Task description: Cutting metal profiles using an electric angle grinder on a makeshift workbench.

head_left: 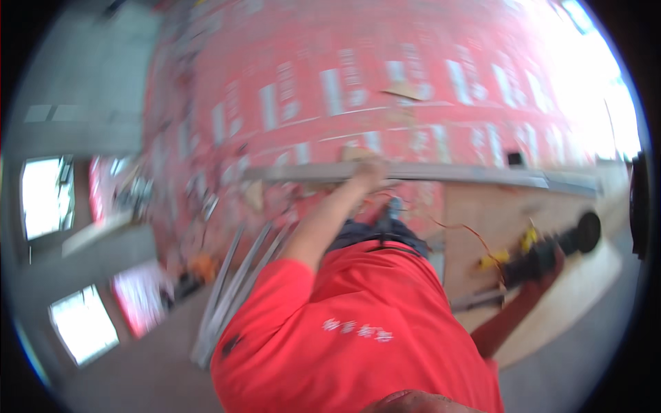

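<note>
A long grey metal profile [447, 173] runs crosswise in front of me. My left hand [372, 173] is closed around it, left of its middle, though motion blurs the fingers. Off to the right, my right hand [551, 272] grips a dark, long-bodied power tool [530, 265] with a round black end [589, 232]. That tool is above a plywood board [475, 206] and apart from the profile. An orange cord [471, 233] leads across the board toward the tool. Beside it are yellow objects [492, 260], too blurred to name.
Red printed sheeting [310, 76] covers the floor ahead. Several metal profiles [234, 289] lie at my left, near an orange-and-black object [203, 267]. A tan scrap piece [404, 90] rests on the sheeting. A small black block [515, 159] stands beyond the profile.
</note>
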The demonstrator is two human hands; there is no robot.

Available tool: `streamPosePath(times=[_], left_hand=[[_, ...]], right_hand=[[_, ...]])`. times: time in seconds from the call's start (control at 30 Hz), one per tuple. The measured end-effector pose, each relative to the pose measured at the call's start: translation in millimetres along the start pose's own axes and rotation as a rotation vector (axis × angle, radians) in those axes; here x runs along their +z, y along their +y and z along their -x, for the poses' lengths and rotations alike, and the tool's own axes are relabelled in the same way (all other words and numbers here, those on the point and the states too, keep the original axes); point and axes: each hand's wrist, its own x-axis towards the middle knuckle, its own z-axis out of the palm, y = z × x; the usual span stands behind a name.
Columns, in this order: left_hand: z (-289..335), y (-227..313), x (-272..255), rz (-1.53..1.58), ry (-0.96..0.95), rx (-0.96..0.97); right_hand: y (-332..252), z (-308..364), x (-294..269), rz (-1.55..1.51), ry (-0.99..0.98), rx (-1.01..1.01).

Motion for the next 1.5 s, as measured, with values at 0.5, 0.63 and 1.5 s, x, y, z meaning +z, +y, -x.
streamPosePath(times=[0.5,0.63,1.5], left_hand=[[298.5,-208.3,-89.0,0.218,0.713,-1.135],[283.7,-213.4,-97.5,0.454,0.735,-1.035],[226.6,-91.6,-41.4,0.202,0.957,-1.186]], right_hand=[[-4.2,-35.6,62.1,0.119,-0.266,-0.036],[-4.2,-30.3,70.0,0.078,-0.296,-0.030],[5.0,-20.5,105.2,0.115,-0.339,-0.100]])
